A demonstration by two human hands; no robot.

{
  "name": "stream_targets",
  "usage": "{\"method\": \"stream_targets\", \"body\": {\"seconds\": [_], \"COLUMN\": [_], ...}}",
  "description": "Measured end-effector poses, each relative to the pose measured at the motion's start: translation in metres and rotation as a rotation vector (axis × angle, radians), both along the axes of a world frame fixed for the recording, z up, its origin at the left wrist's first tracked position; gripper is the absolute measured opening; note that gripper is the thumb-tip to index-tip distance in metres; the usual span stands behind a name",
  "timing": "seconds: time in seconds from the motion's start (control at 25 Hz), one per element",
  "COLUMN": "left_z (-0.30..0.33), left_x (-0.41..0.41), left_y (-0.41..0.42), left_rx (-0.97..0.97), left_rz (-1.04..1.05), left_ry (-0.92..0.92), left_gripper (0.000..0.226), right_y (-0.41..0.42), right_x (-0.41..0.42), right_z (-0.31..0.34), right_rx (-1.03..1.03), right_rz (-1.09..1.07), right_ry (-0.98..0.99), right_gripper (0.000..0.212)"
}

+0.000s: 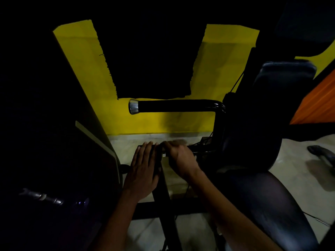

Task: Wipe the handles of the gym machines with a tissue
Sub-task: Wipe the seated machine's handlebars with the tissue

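Below, the left hand (143,171) lies flat on a black bar (159,178); the right hand (178,158) grips its handle (164,154).

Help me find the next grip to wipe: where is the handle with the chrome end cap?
In the head view, the black handle runs level across the centre, before the yellow wall, above both hands, chrome cap pointing left.

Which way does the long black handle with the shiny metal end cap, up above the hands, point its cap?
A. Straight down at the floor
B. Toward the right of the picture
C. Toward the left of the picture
C: the black handle lies level against the yellow wall, and its chrome cap sits at its left end.
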State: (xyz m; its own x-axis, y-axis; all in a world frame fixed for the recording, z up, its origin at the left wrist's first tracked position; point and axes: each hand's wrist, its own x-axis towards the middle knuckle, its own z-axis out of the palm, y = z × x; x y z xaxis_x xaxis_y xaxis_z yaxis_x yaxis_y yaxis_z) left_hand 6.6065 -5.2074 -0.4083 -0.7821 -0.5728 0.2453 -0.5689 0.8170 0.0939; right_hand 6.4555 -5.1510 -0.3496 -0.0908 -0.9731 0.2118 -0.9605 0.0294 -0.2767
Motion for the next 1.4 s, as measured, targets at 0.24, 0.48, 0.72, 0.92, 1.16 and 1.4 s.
{"method": "stream_targets", "body": {"seconds": [0.24,0.48,0.72,0.92,1.16,1.4], "left_z": [0.000,-0.011,-0.027,-0.036,-0.039,-0.037], "left_x": [0.000,-0.001,-0.007,-0.011,-0.013,-0.014], "left_y": [0.000,-0.002,-0.007,-0.011,-0.011,-0.010], "left_rx": [-0.018,-0.102,-0.164,-0.212,-0.226,-0.219], "left_rz": [0.003,-0.011,-0.006,-0.004,0.015,0.017], "left_ry": [0.031,0.113,0.218,0.301,0.353,0.343], "left_gripper": [0.071,0.064,0.059,0.056,0.056,0.057], "right_y": [0.057,0.083,0.050,0.013,0.060,0.050], "right_x": [-0.060,-0.068,-0.025,0.026,-0.026,-0.025], "right_z": [-0.004,-0.037,-0.048,-0.052,-0.054,-0.067], "right_rx": [-0.263,-0.229,-0.475,-0.441,-0.652,-0.560], "right_rz": [-0.161,-0.377,-0.415,-0.241,-0.523,-0.554], "right_ry": [0.243,0.222,-0.063,-0.118,-0.078,-0.121], "right_gripper": [0.041,0.056,0.028,0.028,0.020,0.026]}}
